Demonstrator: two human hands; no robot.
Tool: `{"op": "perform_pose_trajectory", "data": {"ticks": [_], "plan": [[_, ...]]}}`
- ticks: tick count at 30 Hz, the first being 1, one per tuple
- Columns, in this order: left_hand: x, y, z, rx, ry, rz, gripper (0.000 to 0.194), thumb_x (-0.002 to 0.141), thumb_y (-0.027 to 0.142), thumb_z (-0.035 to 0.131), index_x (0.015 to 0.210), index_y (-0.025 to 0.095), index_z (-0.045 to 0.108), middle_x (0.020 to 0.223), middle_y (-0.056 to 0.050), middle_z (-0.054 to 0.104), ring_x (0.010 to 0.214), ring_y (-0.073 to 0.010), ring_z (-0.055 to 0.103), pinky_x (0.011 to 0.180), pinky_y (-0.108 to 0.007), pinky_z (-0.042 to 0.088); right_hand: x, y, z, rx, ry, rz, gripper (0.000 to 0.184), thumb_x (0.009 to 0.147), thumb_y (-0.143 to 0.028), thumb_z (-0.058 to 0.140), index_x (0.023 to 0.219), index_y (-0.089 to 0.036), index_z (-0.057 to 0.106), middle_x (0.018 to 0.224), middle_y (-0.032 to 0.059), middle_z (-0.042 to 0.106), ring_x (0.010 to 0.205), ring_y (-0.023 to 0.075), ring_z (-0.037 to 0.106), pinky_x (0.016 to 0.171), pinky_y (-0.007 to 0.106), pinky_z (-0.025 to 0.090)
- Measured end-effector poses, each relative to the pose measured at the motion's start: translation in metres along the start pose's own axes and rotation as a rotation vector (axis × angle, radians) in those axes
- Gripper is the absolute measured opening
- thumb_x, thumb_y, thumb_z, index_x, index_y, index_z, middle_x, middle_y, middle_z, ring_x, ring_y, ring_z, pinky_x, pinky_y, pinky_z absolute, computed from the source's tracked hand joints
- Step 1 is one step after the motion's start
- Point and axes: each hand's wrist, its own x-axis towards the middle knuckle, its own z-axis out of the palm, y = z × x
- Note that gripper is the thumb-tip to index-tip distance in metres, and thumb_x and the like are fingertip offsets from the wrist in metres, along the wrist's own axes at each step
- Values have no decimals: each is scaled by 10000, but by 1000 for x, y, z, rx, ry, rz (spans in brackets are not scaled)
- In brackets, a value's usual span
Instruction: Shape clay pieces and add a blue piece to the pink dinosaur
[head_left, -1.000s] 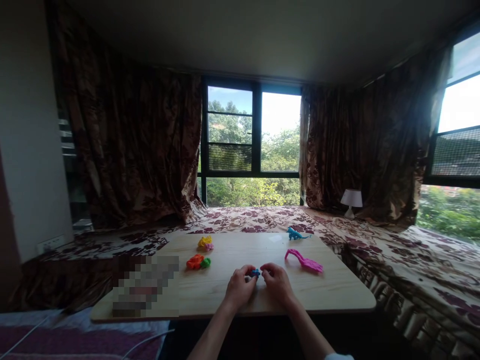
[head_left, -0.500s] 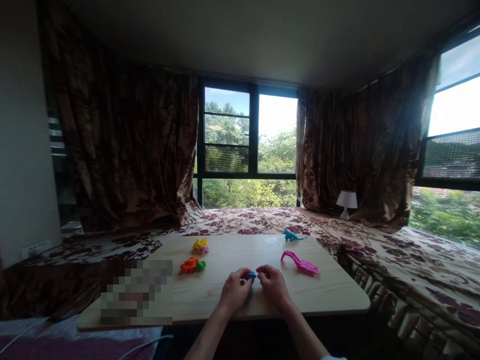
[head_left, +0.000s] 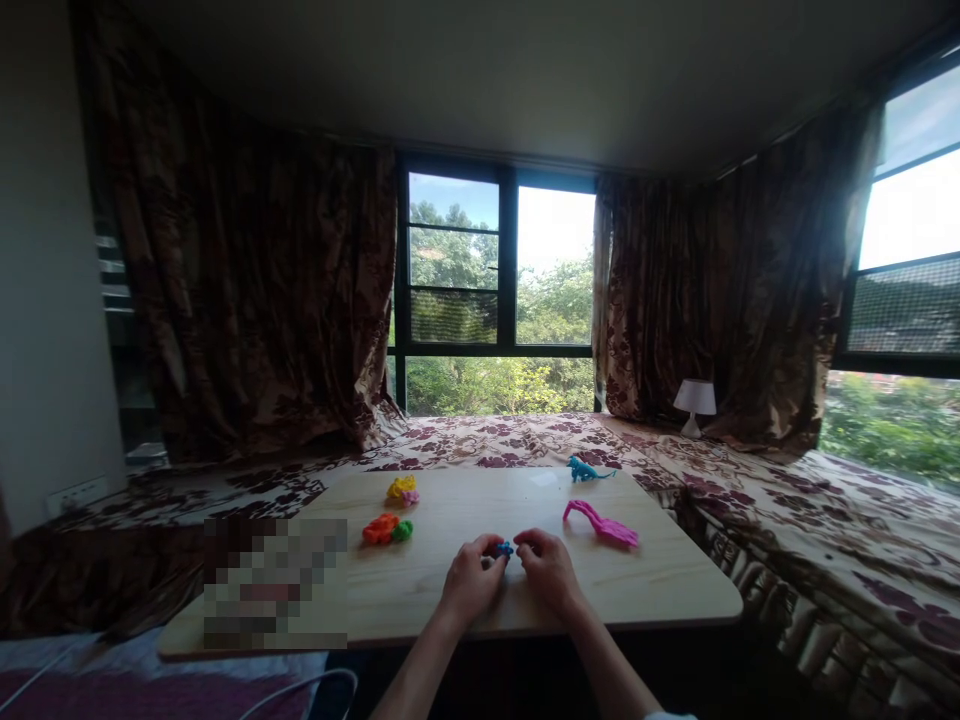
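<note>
- L hand point(head_left: 471, 582) clamping grip on 1 blue pc point(head_left: 505, 550), lower ctr
- R hand point(head_left: 549, 572) hovering beside; can't tell grip
- 4 clumps point(head_left: 382, 529) sitting ctr-L, 2 toys point(head_left: 616, 532) ctr-R, on counter point(head_left: 660, 590)

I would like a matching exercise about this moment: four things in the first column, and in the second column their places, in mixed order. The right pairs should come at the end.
Things:
1. Lamp
2. Small blue piece
3. Orange piece
4. Yellow piece

Places:
A. On the table, beside the green piece
B. On the patterned cloth, in front of a curtain
C. On the table, beside the light pink piece
D. In the fingers of the left hand

Right pairs: 1-B, 2-D, 3-A, 4-C
</note>
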Motion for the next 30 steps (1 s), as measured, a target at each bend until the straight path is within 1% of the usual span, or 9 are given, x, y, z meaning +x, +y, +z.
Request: {"op": "perform_pose_trajectory", "data": {"ticks": [9, 15, 21, 30], "plan": [[-1, 0, 0, -8, 1, -17, 246, 826, 318, 526, 998, 150, 578, 970, -46, 622, 885, -169, 588, 803, -395, 468, 0, 2, 1, -7, -3, 1, 185, 883, -297, 500, 895, -144, 605, 853, 16, 633, 756, 129, 604, 713, 322, 496], [-3, 12, -3, -31, -4, -68, 230, 825, 311, 529, 977, 147, 583, 974, -46, 621, 886, -168, 588, 800, -392, 471, 0, 2, 0, -15, -11, 7, 185, 879, -297, 507, 905, -142, 604, 878, 21, 633, 782, 137, 604, 731, 334, 493], [-6, 25, -7, -52, 18, -134, 226, 832, 320, 518, 962, 149, 588, 976, -48, 624, 864, -159, 594, 780, -375, 482, 1, 2, 1, -25, -25, 17, 185, 880, -297, 505, 907, -143, 604, 884, 22, 632, 784, 137, 603, 731, 333, 492], [-8, 31, -9, -55, 21, -151, 224, 833, 322, 515, 953, 147, 587, 970, -47, 623, 851, -155, 594, 768, -367, 485, 1, 3, 1, -36, -33, 20, 183, 879, -294, 506, 916, -144, 602, 897, 25, 630, 800, 141, 602, 742, 340, 490]]}}
